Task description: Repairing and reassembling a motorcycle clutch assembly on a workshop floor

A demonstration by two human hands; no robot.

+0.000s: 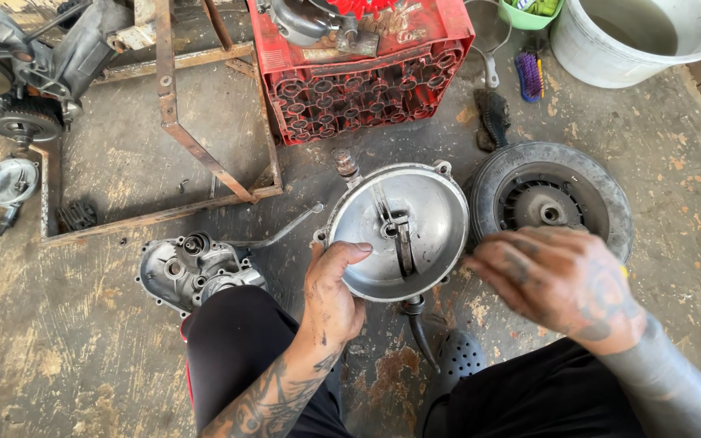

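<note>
Stained, rusty concrete floor [107, 341]. My left hand [330, 292] pinches the round metal cover [399, 231] at its seven o'clock rim; my right hand [557, 276], blurred, fingers curled, hovers at four o'clock. Small wheel [551, 199] at three, red crate [363, 69] at twelve, engine casing [196, 268] at nine.

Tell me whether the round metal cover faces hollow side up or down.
Hollow side up: the round metal cover shows its concave inside and centre hub, with the left hand gripping its rim.

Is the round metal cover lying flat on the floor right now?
No, the left hand grips the round metal cover by its rim and holds it tilted up off the floor.
</note>
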